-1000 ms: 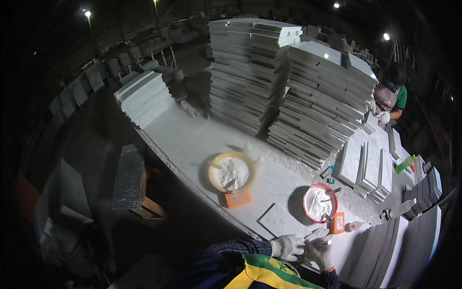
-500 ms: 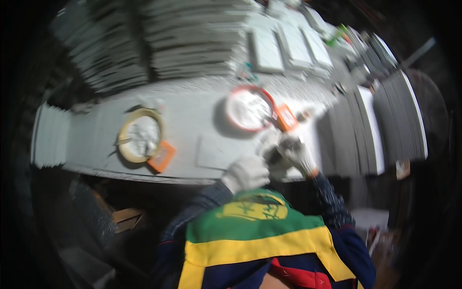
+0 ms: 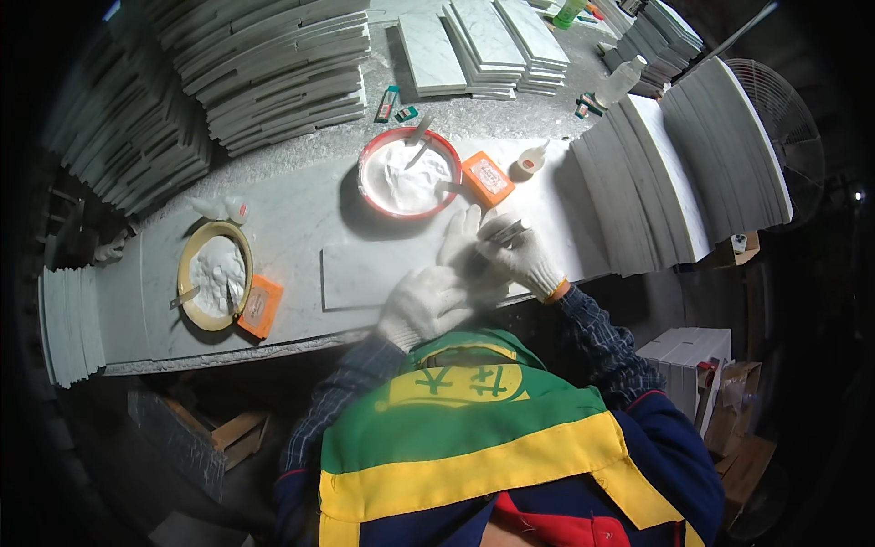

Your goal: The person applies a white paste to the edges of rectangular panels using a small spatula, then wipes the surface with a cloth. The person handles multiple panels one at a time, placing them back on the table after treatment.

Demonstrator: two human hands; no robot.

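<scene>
My left hand [image 3: 421,305], in a white knit glove, has curled fingers at the near right part of a white tile [image 3: 360,276] lying on the worktable. Whatever those fingers grip is hidden. To its right, my right hand [image 3: 533,262], also gloved, is closed around a small flat metallic-looking blade [image 3: 504,232]. A white glove-like shape [image 3: 458,239] lies against the right hand; whether it is a loose glove is unclear. Just beyond both hands stand a red-rimmed bowl [image 3: 366,202] of white paste with spatulas in it and an orange box [image 3: 488,179].
Another bowl [image 3: 189,305], yellow-rimmed, stands left beside an orange box [image 3: 261,307]. A small white bottle [image 3: 531,160] stands beyond my right hand. Tile stacks rise at the back left [image 3: 283,73] and right [image 3: 629,187]. A clear bottle [image 3: 620,82] is farther back.
The view has swung, so the table's things appear farther left and higher, and the blur is gone. Both hands stay close together near the tile, the right one still closed.
</scene>
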